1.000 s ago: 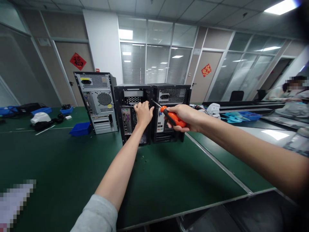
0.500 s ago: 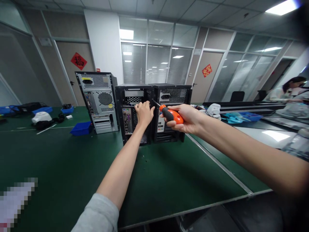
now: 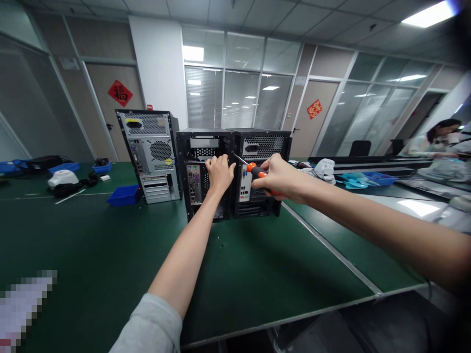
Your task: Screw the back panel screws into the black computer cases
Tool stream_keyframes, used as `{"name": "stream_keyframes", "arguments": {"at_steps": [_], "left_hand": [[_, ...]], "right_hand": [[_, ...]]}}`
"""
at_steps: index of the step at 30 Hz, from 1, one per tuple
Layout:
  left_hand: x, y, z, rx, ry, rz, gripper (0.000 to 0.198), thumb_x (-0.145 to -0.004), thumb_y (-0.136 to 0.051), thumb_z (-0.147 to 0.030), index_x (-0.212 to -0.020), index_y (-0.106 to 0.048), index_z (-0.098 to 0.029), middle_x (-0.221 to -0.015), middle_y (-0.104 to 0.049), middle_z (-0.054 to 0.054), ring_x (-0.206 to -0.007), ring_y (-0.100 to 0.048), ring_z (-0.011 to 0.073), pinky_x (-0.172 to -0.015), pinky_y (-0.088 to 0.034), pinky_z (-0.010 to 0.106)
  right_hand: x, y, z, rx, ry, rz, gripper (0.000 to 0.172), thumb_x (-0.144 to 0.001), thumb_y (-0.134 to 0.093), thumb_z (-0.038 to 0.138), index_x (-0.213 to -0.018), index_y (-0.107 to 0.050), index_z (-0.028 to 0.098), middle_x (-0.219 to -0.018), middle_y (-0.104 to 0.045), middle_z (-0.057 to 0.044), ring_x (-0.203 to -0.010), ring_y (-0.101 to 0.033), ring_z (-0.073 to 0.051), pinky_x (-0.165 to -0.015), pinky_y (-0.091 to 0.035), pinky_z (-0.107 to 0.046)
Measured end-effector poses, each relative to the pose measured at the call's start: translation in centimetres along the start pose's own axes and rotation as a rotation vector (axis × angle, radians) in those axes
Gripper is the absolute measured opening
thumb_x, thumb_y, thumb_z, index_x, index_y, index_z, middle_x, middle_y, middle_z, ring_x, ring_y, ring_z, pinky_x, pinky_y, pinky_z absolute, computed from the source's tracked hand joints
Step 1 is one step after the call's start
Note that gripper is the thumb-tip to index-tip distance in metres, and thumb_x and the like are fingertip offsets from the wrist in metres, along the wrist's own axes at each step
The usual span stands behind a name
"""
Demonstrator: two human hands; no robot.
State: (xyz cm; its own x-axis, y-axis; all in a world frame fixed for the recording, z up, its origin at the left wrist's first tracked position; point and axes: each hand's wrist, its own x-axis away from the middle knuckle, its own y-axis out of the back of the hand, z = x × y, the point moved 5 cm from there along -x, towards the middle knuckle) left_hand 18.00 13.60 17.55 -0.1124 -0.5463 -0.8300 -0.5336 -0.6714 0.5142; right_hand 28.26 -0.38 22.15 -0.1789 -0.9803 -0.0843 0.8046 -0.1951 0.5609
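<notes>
My left hand (image 3: 220, 172) is at the rear of the middle black computer case (image 3: 184, 211), its fingers bent over the inner frame beside the port panel (image 3: 195, 184). In my right hand (image 3: 277, 175) is a screwdriver (image 3: 253, 167) with an orange and black handle, my fingers wrapped around it. Its thin metal shaft points left, and the tip is at the right rear edge of the middle case. Close against that case on the right stands another black computer case (image 3: 267, 139), partly behind my right hand. A taller silver-backed computer case (image 3: 150, 147) stands to the left.
The green table (image 3: 235, 284) carries a blue tray (image 3: 125, 195) by the left case. Several blue bins and a white object (image 3: 64, 178) lie farther left. At right are light-blue items (image 3: 353, 180) and another blue tray (image 3: 380, 178). A person (image 3: 434, 139) sits at far right.
My right hand has rotated around the screwdriver handle, so the knuckles now sit higher and cover more of it. The tip stays at the case edge. My left hand keeps its place.
</notes>
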Motion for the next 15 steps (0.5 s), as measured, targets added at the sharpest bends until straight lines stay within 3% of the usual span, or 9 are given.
{"name": "stream_keyframes", "arguments": {"at_steps": [4, 8, 11, 15], "left_hand": [[0.0, 0.0, 0.0, -0.003, -0.006, -0.008, 0.025, -0.085, -0.047, -0.036, -0.099, -0.054, -0.016, -0.097, -0.064, 0.009, -0.099, -0.049, 0.0253, -0.092, -0.025, 0.04], [0.1, 0.0, 0.0, -0.008, -0.01, -0.015, 0.025, -0.085, -0.047, -0.035, -0.099, -0.054, -0.017, -0.097, -0.064, 0.009, -0.098, -0.049, 0.0254, -0.092, -0.025, 0.04], [0.1, 0.0, 0.0, -0.01, -0.016, -0.031, 0.025, -0.085, -0.048, -0.035, -0.099, -0.055, -0.016, -0.097, -0.064, 0.009, -0.098, -0.049, 0.0254, -0.092, -0.026, 0.04], [0.1, 0.1, 0.0, -0.01, -0.012, -0.025, 0.025, -0.085, -0.048, -0.035, -0.099, -0.055, -0.016, -0.096, -0.063, 0.009, -0.098, -0.049, 0.0252, -0.091, -0.026, 0.04]], "right_hand": [[0.0, 1.1, 1.3, 0.598, 0.182, -0.14, 0.044, -0.065, -0.06, 0.018, -0.104, -0.04, 0.014, -0.067, -0.056, -0.003, -0.052, -0.051, -0.014, -0.043, -0.034, -0.024], [1.2, 1.0, 2.8, 1.029, 0.354, -0.313, 0.029, -0.073, -0.05, 0.018, -0.101, -0.046, 0.011, -0.08, -0.061, -0.012, -0.069, -0.057, -0.022, -0.051, -0.034, -0.027], [2.3, -0.1, 3.4, 1.238, 0.446, -0.375, 0.024, -0.077, -0.041, 0.012, -0.099, -0.05, 0.011, -0.079, -0.061, -0.013, -0.074, -0.057, -0.024, -0.053, -0.033, -0.027], [3.2, -1.5, 3.8, 1.358, 0.581, -0.433, 0.03, -0.08, -0.028, 0.005, -0.093, -0.055, 0.01, -0.098, -0.055, -0.018, -0.082, -0.054, -0.023, -0.052, -0.032, -0.026]]}}
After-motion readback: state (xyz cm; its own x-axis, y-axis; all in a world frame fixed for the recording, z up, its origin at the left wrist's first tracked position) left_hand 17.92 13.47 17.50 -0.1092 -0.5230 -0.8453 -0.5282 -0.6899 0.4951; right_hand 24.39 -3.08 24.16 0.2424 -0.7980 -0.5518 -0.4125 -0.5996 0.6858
